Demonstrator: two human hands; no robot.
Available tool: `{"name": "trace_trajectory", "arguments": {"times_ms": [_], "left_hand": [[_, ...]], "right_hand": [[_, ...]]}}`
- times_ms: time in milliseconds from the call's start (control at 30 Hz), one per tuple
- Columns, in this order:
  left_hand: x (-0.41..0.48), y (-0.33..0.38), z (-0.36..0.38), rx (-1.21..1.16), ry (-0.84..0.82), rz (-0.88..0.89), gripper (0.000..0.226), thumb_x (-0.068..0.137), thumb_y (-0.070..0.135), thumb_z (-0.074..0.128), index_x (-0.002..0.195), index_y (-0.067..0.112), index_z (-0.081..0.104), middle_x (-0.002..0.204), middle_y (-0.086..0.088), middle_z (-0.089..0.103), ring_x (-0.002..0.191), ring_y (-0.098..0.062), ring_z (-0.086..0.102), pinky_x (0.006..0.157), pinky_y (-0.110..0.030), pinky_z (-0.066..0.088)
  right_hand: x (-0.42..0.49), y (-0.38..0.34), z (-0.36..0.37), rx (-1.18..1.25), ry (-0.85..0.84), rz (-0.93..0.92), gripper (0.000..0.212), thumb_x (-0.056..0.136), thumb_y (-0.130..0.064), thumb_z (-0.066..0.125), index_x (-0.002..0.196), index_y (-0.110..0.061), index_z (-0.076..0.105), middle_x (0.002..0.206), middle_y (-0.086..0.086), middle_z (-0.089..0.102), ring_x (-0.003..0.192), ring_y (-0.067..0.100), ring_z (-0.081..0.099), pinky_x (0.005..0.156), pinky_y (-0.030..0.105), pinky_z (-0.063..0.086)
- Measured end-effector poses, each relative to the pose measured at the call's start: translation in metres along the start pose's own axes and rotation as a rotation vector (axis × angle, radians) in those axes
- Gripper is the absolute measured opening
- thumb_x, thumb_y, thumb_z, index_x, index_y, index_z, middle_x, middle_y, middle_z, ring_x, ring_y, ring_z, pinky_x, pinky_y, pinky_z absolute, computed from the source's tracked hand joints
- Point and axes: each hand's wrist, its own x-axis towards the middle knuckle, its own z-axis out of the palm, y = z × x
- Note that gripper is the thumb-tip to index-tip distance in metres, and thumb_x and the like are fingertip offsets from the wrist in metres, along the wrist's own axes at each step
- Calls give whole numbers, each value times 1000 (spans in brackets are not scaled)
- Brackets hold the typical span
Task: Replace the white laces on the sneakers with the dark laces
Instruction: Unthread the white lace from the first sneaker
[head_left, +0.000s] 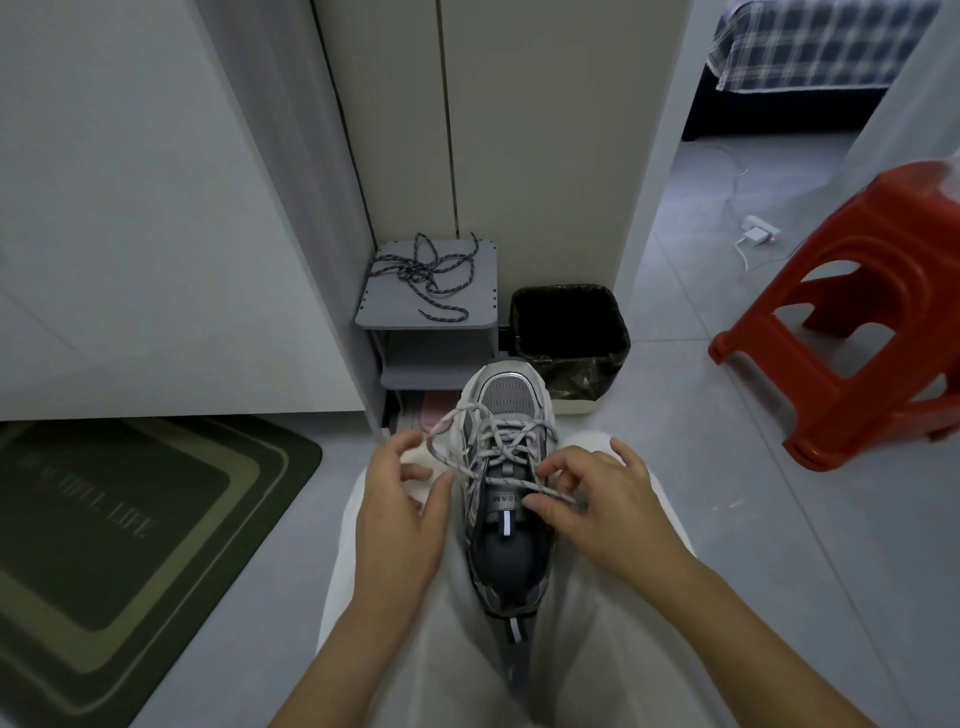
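Pinching white lace (540, 488) over sneaker (506, 545) tongue: right hand (597, 514). Sneaker wedged between knees, toe away. Left hand (400, 514) beside it, fingers loosely spread, gripping nothing. Dark laces (426, 275) heaped on grey shelf (478, 291) beyond.

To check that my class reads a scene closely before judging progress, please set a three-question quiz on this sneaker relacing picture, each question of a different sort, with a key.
1. True or false: the dark laces are already threaded through the sneaker.
2. Where do the dark laces lie? A) on the red stool B) on the grey shelf C) in the bin
3. Fill in: the ____ hand pinches the white lace beside the sneaker's tongue.

Key
1. False: they lie loose, and the sneaker carries the white lace.
2. B
3. Right: the right hand.
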Motion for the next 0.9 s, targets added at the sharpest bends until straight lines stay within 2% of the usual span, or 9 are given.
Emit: {"name": "trace_trajectory", "arguments": {"times_ms": [133,200,267,433,600,667,733,833,900], "left_hand": [[6,0,8,-94,-140,-296,59,83,19,69,133,16,39,108,2,63,73,3,61,73,-17,46],[7,-2,11,-18,-237,-263,35,86,24,66,118,15,56,97,4,68,79,-2,63,76,-20,47],[7,1,11,18,-282,-189,9,89,24,61,88,21,69,76,10,69,72,1,63,68,-18,46],[13,7,16,-69,-179,-176,19,87,15,65,68,20,68,62,9,66,60,2,58,60,-13,45],[22,-5,13,-127,-89,-222,15,87,20,64,76,14,71,73,1,71,71,-14,67,67,-28,51],[26,-4,4,-194,-33,-256,14,90,16,61,78,13,70,74,1,71,68,-5,67,62,-16,49],[33,0,-6,-267,63,-294,14,91,11,57,82,11,68,77,1,70,61,2,63,58,-12,46],[40,-1,-18,-312,170,-324,15,93,13,55,87,7,68,81,-1,70,60,3,62,63,-24,47],[40,-3,-17,-295,111,-345,20,93,16,55,85,7,70,80,-5,71,63,-3,64,66,-31,47]], "right_hand": [[0,1,0,40,13,10,19,80,-42,68,93,-29,63,67,-13,51,80,4,55,114,31,13],[0,2,1,38,19,7,19,80,-43,68,93,-30,63,69,-12,53,80,4,56,114,31,13],[-1,1,2,32,18,6,19,81,-43,67,93,-29,63,71,-10,55,81,5,56,114,31,12],[-1,-1,4,44,17,4,20,81,-41,68,95,-28,62,72,-10,55,80,5,55,113,31,13],[0,1,2,57,9,1,16,82,-42,66,94,-32,60,66,-13,54,81,2,56,113,30,11],[1,1,0,44,0,-6,17,83,-42,66,95,-30,64,64,-16,52,81,1,55,113,28,8],[4,0,-2,15,-1,-21,18,83,-42,65,95,-29,67,64,-18,52,81,1,54,112,26,7],[5,0,-2,-43,12,-44,15,85,-39,64,93,-28,70,72,-18,57,84,3,54,113,30,8],[5,0,-1,-64,35,-59,11,85,-37,64,90,-29,70,76,-18,59,85,4,53,113,34,11]]}}
